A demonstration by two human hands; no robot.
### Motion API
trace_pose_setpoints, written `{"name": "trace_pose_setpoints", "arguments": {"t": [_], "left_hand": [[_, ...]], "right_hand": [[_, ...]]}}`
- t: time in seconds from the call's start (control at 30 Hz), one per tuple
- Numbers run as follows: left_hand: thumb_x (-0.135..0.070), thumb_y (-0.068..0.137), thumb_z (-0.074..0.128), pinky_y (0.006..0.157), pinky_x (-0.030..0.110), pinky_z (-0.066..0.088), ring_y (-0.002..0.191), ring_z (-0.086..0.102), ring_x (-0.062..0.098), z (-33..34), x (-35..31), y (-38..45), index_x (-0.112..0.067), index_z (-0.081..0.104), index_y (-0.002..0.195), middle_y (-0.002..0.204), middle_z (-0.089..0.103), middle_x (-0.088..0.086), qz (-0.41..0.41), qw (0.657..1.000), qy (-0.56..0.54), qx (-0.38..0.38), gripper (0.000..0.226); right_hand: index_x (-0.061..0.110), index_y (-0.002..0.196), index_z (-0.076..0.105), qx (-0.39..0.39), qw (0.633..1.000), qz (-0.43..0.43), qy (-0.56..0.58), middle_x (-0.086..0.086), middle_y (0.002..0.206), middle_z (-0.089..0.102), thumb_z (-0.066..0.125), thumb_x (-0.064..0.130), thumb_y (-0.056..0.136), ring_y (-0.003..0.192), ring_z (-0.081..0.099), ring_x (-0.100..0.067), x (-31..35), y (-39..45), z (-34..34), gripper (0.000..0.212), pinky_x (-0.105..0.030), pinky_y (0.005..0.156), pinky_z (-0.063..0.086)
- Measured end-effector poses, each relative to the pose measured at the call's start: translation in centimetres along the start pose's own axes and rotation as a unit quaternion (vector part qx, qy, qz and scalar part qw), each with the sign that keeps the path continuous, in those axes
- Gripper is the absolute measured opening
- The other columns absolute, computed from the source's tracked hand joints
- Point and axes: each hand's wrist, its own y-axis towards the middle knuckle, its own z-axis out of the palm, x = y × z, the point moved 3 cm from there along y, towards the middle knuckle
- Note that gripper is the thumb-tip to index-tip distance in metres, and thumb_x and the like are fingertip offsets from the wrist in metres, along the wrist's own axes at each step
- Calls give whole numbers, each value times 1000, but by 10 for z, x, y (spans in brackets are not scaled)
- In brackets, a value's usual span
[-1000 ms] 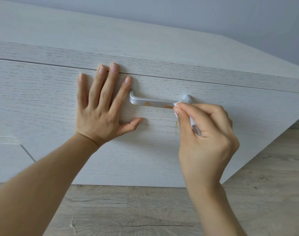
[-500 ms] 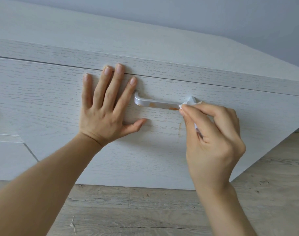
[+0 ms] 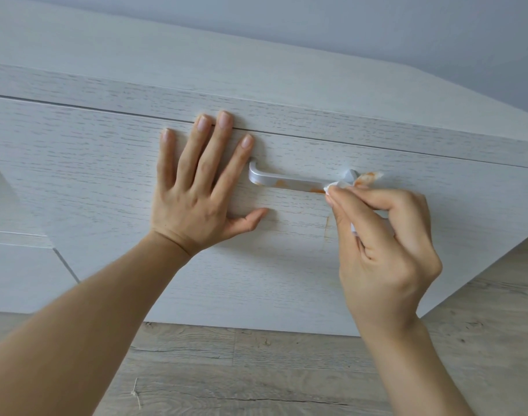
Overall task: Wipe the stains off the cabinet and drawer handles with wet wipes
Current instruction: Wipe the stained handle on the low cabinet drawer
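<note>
A silver bar handle [image 3: 289, 179] is fixed to the white wood-grain drawer front [image 3: 106, 175]. Orange stains show along its middle and lower right edge. My right hand [image 3: 383, 244] pinches a folded white wet wipe [image 3: 344, 185] against the handle's right end. A corner of the wipe sticks out to the right, stained orange. My left hand [image 3: 202, 187] lies flat on the drawer front just left of the handle, fingers spread, holding nothing. A faint orange streak [image 3: 327, 226] runs down the drawer face below the handle's right end.
The cabinet top [image 3: 196, 64] extends back to a pale wall [image 3: 407, 31]. A second drawer front [image 3: 13, 271] sits at the lower left. A light wood-plank floor [image 3: 256, 370] runs below the cabinet.
My right hand with the wipe has slid to the handle's right end, and a stained corner of the wipe now shows past the handle. My left hand stays flat on the drawer.
</note>
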Motion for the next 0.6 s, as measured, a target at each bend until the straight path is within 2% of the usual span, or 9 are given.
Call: {"name": "trace_pose_setpoints", "arguments": {"t": [0.1,0.17,0.27,0.43,0.5,0.6], "left_hand": [[-71,84,43,115,51,10,140,19,32,1,1,0,-11,25,148,149,21,18,0,1000,2,0,90],[-71,84,43,115,51,10,140,19,32,0,1,0,-11,25,148,148,22,18,0,1000,0,-1,90],[-70,84,43,115,51,10,140,19,32,1,0,0,-10,26,148,148,24,19,0,1000,-1,-1,89],[-71,84,43,115,51,9,140,19,32,1,0,0,-11,25,149,148,23,19,-1,1000,3,-2,90],[-71,83,43,115,51,9,140,19,32,1,1,0,-11,25,149,148,23,19,-1,1000,1,-2,91],[-71,83,43,115,51,10,140,20,32,1,0,-1,-11,25,149,148,24,19,-1,1000,5,-3,91]], "right_hand": [[-7,86,73,5,1000,-18,11,-18,73,64,69,-13,82,68,59,-31,-1,0,2,8,-29,77,53],[-7,87,73,6,1000,-17,12,-17,73,64,69,-11,82,70,56,-27,-2,0,3,8,-26,76,51],[-7,86,73,5,1000,-22,18,-17,73,64,68,-13,82,70,56,-28,-4,-1,2,8,-30,75,53],[-4,84,74,-9,1000,-17,0,-14,69,64,69,-15,80,67,55,-26,0,0,4,12,-29,73,53],[-3,86,74,-6,1000,9,16,-14,73,65,70,-11,81,67,57,-26,-1,-2,2,10,-28,72,52],[-2,89,74,4,996,65,53,-13,80,66,71,-3,85,71,62,-28,-3,-4,-3,6,-30,63,51]]}}
